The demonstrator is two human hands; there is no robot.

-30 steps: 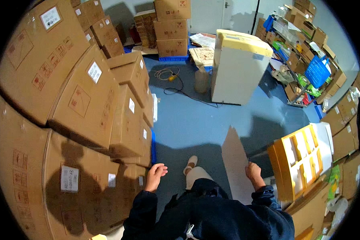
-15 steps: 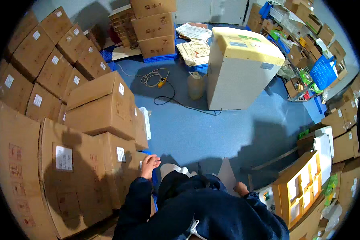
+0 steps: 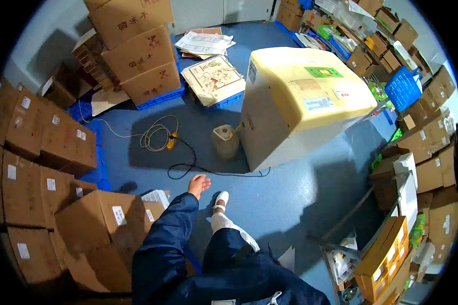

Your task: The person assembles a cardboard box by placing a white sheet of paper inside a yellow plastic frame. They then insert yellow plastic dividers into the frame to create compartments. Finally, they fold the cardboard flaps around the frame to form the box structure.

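My left hand (image 3: 199, 186) is stretched forward over the blue floor, fingers extended and holding nothing. Below it, my foot in a white shoe (image 3: 221, 200) is set ahead. Out of sight beside my body is my right hand. The tip of a white, pointed, flat thing (image 3: 287, 259) shows at my right side; whether my right hand holds it is hidden. Beyond my left hand lie a black cable (image 3: 194, 165) with a yellow connector (image 3: 171, 142) and a cloudy plastic jug (image 3: 225, 142). The jug stands against a large pale machine with a yellow top (image 3: 290, 81).
Stacked cartons (image 3: 81, 229) line the left side, and more cartons (image 3: 141, 71) rest on a blue pallet farther back. A pile of flat printed sheets (image 3: 213, 79) lies behind the jug. On the right are a loaded shelf (image 3: 361, 56), a blue bag (image 3: 403, 89) and a yellow box (image 3: 381, 259).
I have stepped forward, and the machine, jug and cable appear closer. My left hand has swung ahead, away from the cartons. My right hand has dropped out of view.
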